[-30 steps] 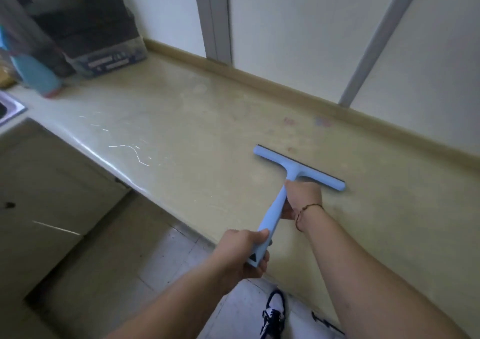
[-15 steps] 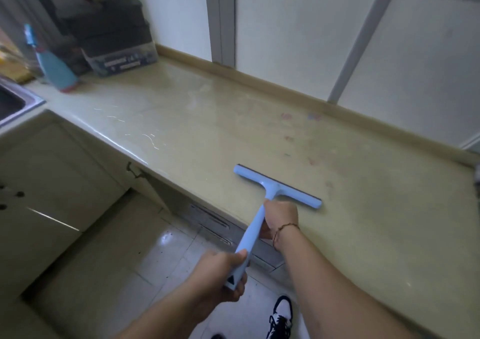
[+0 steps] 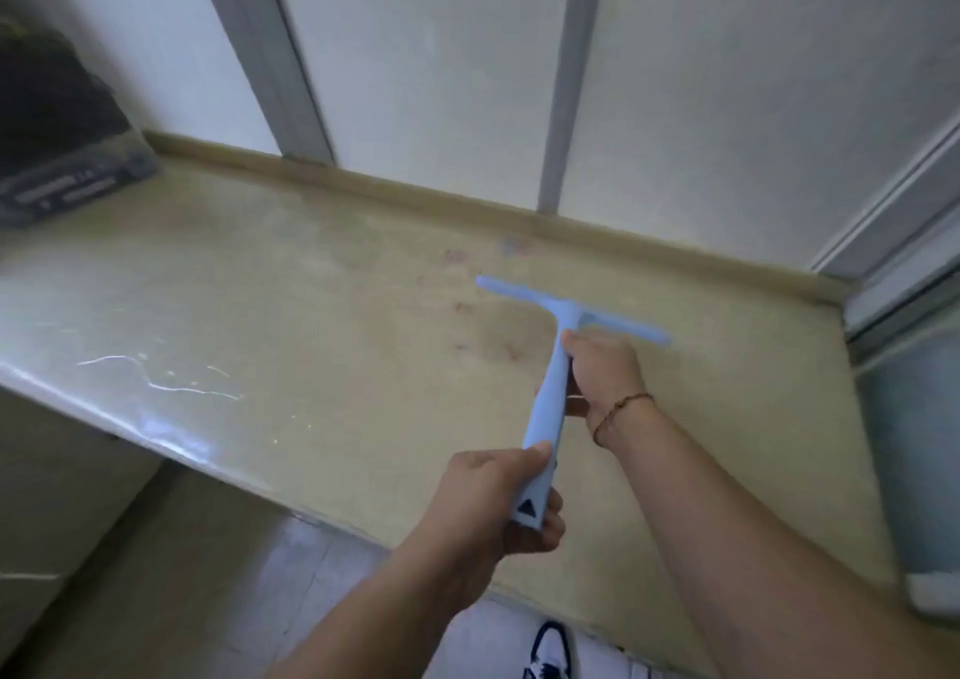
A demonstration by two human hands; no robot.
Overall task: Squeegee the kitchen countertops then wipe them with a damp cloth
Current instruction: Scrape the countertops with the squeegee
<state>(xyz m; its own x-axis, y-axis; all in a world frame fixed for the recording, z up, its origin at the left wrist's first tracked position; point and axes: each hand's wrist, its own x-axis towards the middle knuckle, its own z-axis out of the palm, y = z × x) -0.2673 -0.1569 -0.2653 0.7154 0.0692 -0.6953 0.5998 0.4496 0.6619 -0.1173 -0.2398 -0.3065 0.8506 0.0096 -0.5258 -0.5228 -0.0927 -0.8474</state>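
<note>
Nearest the camera, left hand (image 3: 498, 496) grips butt end of light-blue squeegee (image 3: 553, 366), fingers curled round handle. Right hand (image 3: 602, 371) farther up, fingers wrapped on handle just below blade; beaded bracelet (image 3: 621, 410) on wrist. Blade lies on yellowish table (image 3: 311, 314), toward back edge. Dark box (image 3: 62, 158) far left, against wall.
</note>
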